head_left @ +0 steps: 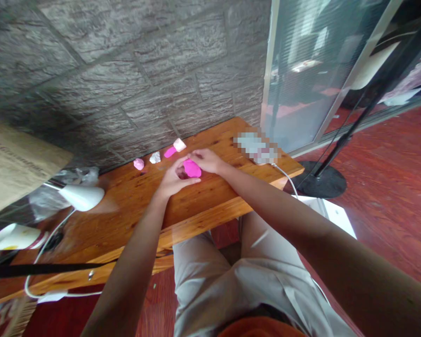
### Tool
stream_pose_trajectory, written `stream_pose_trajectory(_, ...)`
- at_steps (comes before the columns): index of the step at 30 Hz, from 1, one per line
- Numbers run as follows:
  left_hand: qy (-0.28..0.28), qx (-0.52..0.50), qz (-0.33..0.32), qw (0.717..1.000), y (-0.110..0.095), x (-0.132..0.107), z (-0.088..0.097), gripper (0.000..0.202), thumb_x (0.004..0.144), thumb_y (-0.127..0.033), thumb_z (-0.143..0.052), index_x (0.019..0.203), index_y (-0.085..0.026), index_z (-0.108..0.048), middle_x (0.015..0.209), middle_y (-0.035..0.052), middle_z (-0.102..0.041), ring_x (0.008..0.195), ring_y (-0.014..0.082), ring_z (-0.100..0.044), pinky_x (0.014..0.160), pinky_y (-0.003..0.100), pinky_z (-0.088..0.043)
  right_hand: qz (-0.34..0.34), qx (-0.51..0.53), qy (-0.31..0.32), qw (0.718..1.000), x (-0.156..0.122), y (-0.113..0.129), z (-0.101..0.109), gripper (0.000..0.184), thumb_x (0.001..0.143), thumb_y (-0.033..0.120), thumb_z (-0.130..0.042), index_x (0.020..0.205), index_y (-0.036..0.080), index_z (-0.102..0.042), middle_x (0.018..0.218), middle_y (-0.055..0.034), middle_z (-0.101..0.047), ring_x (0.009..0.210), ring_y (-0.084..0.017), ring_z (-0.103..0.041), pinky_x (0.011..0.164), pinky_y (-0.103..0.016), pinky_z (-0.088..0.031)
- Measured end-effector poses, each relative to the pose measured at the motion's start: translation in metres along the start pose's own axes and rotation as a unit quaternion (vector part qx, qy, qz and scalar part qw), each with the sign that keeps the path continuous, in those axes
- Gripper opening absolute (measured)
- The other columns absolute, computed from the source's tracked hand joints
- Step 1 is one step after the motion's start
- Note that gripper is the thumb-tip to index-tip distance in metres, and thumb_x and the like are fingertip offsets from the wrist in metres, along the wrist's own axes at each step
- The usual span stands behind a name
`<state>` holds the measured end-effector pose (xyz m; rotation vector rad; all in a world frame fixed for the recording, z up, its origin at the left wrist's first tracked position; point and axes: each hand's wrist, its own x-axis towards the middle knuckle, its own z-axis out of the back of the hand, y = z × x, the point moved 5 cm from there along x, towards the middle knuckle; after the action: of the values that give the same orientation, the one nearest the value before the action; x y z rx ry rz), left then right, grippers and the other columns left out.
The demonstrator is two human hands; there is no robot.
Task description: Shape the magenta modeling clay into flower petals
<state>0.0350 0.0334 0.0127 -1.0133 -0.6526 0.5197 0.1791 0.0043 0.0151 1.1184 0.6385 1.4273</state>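
Pink piece [192,169]: caught between both hands over the near middle of the wooden bench [217,192], broad and flattish to the eye; too hidden at its underside to tell whether resting on the wood or held just clear.
Work in hand: judged to be midway, with the piece within the fingers and not set down alone; shown at no clear finish.
Row by the wall: laid out along the back edge and out of both hands, from left to right a light pink lump [138,164], a whitish lump [155,157], a bright pink strip [170,152] and a pale lump [179,144], the last two side by side; impossible to say whether finished with or unworked.
Left hand [173,180]: curved around the piece's left side in a loose C, with thumb stretched along the near edge and fingers behind; judged closed on the piece by a light grip.
Right hand [208,161]: angled in from the right, with fingertips gathered at the far edge, back of the hand upward; cannot tell whether pinching or merely touching.
Forearms: stretched forward and converging over the lap, bare, with wrists low above the bench.
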Motion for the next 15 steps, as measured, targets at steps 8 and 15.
stream_pose_trajectory(8, -0.006, 0.009, -0.039, 0.999, -0.001, 0.002, 0.000, 0.085, 0.060, -0.040, -0.093, 0.134, -0.017, -0.058, 0.139, 0.0172, -0.062, 0.121, 0.0307, -0.065, 0.109, 0.047, -0.050, -0.017, 0.009, -0.008, 1.000, 0.000, 0.000, 0.002, 0.028, 0.099, 0.027, -0.050, 0.092, 0.011, -0.072, 0.084, -0.0023, -0.073, 0.075, -0.009, -0.061, 0.069, -0.017, -0.042)
stream_pose_trajectory(15, -0.039, 0.028, -0.031, 0.998, -0.005, 0.003, 0.003, 0.060, 0.075, -0.059, -0.077, 0.114, -0.014, -0.068, 0.089, 0.0067, -0.076, 0.068, 0.0147, -0.069, 0.062, 0.024, -0.056, -0.021, 0.011, 0.022, 0.999, -0.008, 0.009, 0.001, 0.029, 0.100, 0.025, -0.049, 0.088, 0.011, -0.070, 0.067, 0.0011, -0.067, 0.059, -0.007, -0.059, 0.063, -0.017, -0.041)
